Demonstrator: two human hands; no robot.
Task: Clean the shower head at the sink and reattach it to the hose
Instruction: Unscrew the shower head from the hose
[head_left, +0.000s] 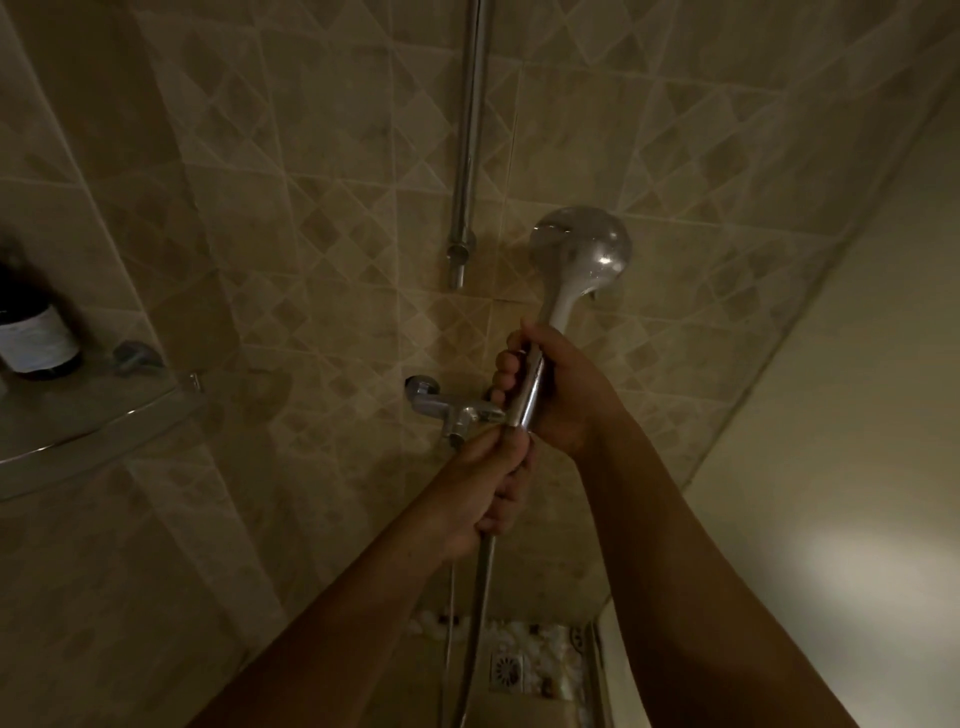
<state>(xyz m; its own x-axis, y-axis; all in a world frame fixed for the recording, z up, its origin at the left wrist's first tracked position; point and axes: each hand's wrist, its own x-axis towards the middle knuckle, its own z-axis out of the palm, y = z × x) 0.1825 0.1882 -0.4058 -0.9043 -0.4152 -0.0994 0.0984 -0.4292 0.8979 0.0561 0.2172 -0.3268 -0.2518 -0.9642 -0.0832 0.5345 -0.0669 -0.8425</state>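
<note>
Right hand is wrapped tight round the chrome handle of the shower head, held up in front of the tiled wall, head uppermost, just right of the riser rail. Left hand is closed round the hose right at the handle's lower end, the two hands almost touching. Hose drops away toward the floor drain. Mixer tap sits behind the hands; a dark bottle stands on the corner shelf at left
</note>
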